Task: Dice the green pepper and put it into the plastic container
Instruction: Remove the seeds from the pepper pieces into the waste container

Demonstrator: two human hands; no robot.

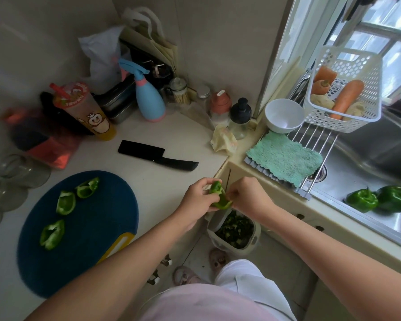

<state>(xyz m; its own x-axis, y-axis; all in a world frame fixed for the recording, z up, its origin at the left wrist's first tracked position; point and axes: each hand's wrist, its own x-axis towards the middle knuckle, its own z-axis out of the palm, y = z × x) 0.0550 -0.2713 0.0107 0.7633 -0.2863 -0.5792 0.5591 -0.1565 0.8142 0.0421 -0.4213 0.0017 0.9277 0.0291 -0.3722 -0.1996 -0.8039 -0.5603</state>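
My left hand (198, 198) grips a green pepper piece (220, 197) off the counter's corner, above a bin (252, 245) on the floor holding dark green scraps. My right hand (248, 193) pinches the inside of that same piece from the right. Three more pepper pieces (65, 202) (87, 187) (52, 234) lie cut side up on the dark blue cutting board (97, 228). A black knife (156, 155) lies on the counter behind the board, untouched. No plastic container for the diced pepper can be told apart here.
Two whole green peppers (380, 199) sit in the steel sink (357, 172) at right. A white bowl (284, 115), a green cloth (285, 157) and a white basket (366, 66) of carrots rest on the drying rack. A drink cup (88, 112), spray bottle (148, 98) and jars crowd the back.
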